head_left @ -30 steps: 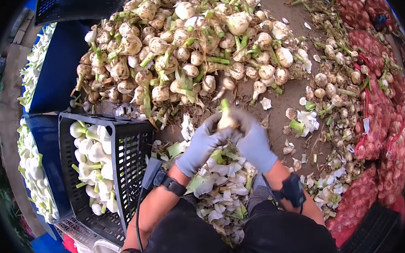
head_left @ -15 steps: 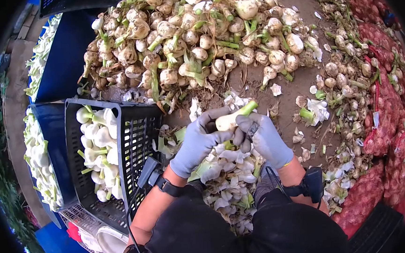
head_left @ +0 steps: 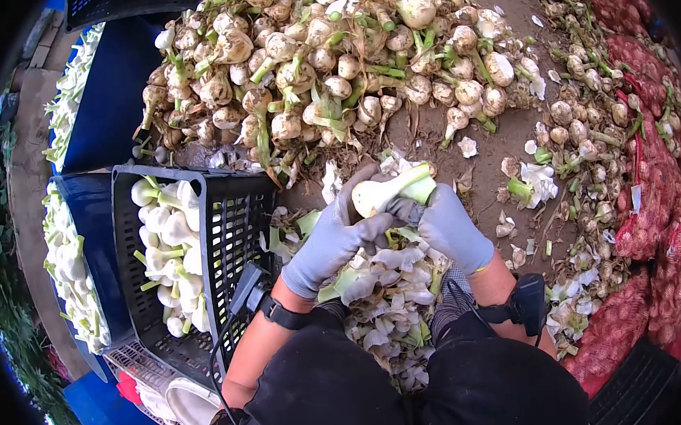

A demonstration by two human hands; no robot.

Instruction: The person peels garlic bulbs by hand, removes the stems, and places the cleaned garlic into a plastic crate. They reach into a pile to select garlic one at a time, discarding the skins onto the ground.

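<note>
Left hand grasps the garlic bulb, right hand its stem (grip partly hidden); a hard tug could conceivably snap the stem.

Garlic bulb now whiter, stem sideways

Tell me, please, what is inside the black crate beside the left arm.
Inside the black crate are whitish garlic bulbs with short green stems. The upper bulbs cover whatever lies beneath them, so that part cannot be seen.
</note>
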